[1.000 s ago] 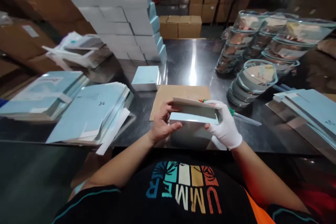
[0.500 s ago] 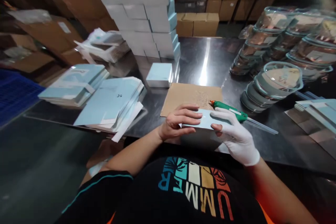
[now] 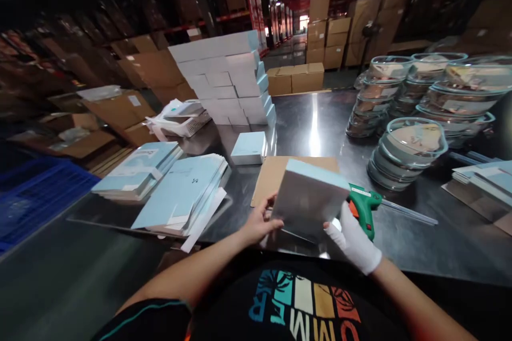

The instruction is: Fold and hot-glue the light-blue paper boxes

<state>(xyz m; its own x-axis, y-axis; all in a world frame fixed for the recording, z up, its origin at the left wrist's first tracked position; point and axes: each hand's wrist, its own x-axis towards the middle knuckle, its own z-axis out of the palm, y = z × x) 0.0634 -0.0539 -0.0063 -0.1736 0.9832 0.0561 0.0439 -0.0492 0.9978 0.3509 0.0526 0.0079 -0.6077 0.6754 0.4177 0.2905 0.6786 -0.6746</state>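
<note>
A light-blue paperboard box (image 3: pixel 310 205) is held tilted up above the table's front edge, its greyish-white face toward me. My bare left hand (image 3: pixel 260 222) grips its left side, thumb on the face and fingers partly hidden behind it. On the opposite side, my right hand (image 3: pixel 355 240) in a white glove holds the lower right edge; some of its fingers are out of sight. Just right of the box lies a green glue gun (image 3: pixel 363 205) with an orange trigger. A brown cardboard sheet (image 3: pixel 269 173) is partly covered by the box.
One blue box (image 3: pixel 248 148) stands beyond the sheet, before a tall stack of boxes (image 3: pixel 224 85). Flat blue blanks (image 3: pixel 180 186) lie at left, near a white basket (image 3: pixel 188 125). Stacked glass bowls (image 3: pixel 412 141) and clear glue sticks (image 3: pixel 412 213) are at right.
The box has been tipped up, so its greyish face now shows instead of mainly its blue side. Both hands have shifted to its lower sides. My view has tilted upward.
</note>
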